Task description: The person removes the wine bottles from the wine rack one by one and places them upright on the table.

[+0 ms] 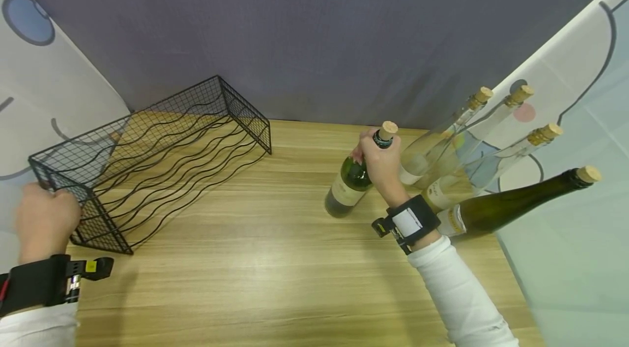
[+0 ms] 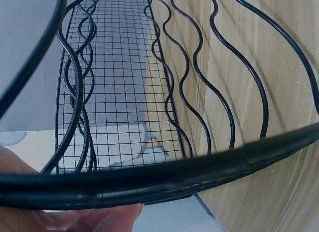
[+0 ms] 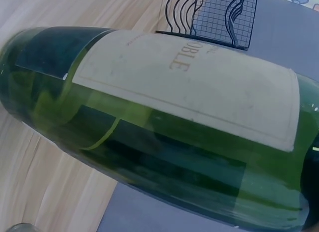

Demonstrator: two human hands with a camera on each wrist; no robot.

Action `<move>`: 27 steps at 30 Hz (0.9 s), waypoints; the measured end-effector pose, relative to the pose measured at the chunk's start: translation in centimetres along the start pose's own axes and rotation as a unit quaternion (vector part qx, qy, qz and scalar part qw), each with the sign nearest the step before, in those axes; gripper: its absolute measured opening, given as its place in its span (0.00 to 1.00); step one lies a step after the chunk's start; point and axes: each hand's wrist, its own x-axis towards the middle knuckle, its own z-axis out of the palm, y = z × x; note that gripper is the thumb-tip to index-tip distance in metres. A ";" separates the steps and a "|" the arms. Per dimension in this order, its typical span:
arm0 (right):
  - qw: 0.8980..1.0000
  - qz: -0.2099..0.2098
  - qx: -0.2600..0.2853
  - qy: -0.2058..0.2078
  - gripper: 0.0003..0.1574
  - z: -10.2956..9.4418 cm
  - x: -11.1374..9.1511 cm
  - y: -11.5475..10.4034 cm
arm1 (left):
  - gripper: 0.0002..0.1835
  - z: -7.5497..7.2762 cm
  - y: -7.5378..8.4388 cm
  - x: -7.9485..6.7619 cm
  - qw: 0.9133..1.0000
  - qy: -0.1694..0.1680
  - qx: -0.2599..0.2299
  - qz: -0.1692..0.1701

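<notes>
My right hand [image 1: 380, 159] grips the neck of a green wine bottle [image 1: 348, 189] just below its cork. The bottle leans, cork up and to the right; whether its base touches the table I cannot tell. Its cream label [image 3: 194, 87] fills much of the right wrist view. At the far left, my left hand [image 1: 46, 219] holds the near end of a black wire wine rack [image 1: 91, 194]. Fingers [image 2: 117, 219] curl under the rack's thick end bar [image 2: 164, 179] in the left wrist view. Wavy wires run along the rack, and no bottle lies in it.
Three clear corked bottles [image 1: 516, 148] stand at the right, partly overlapping. In front of them is a tall olive-green corked bottle [image 1: 516, 202], close to my right forearm. A grey panel [image 1: 314, 36] rises behind the wooden table [image 1: 236, 281], with pale patterned sheets on both sides.
</notes>
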 end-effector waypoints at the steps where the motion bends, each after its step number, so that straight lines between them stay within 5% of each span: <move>1: 1.000 -0.003 -0.003 0.001 0.16 -0.1 0.0 0.0 | 0.32 0.0 0.0 0.0 1.000 -0.001 0.000 0.000; 27: 0.998 0.001 -0.003 0.069 0.21 -5.4 0.0 -0.2 | 0.32 0.0 0.1 -0.1 1.000 0.003 -0.002 0.004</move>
